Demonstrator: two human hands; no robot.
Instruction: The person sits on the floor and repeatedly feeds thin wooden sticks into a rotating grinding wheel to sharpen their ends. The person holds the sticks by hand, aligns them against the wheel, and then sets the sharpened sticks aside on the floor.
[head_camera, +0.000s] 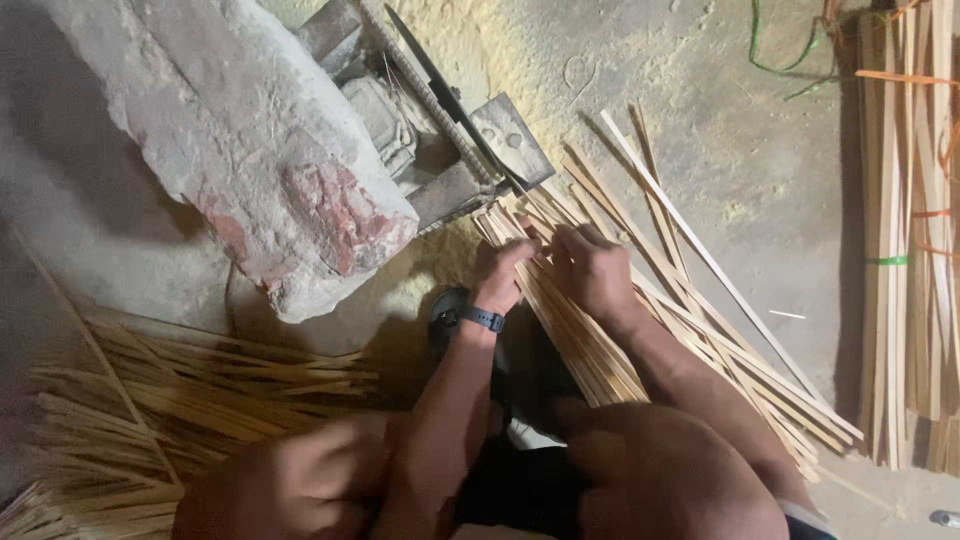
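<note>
A sheaf of thin pale bamboo strips (590, 340) lies slanted across my lap and the floor, its far end against a metal blade fixture (470, 130). My left hand (503, 268), with a dark watch on the wrist, grips the near edge of the sheaf close to the blade. My right hand (590, 270) presses down on top of the same strips just beside it. Both hands are closed on the strips. My bare knees fill the bottom of the view.
A big chunk of brick and mortar (240, 140) weighs down the fixture at the upper left. Split bamboo slivers (150, 400) are piled at the lower left. Tied bundles of long strips (910, 230) lie along the right edge. Sawdust covers the floor.
</note>
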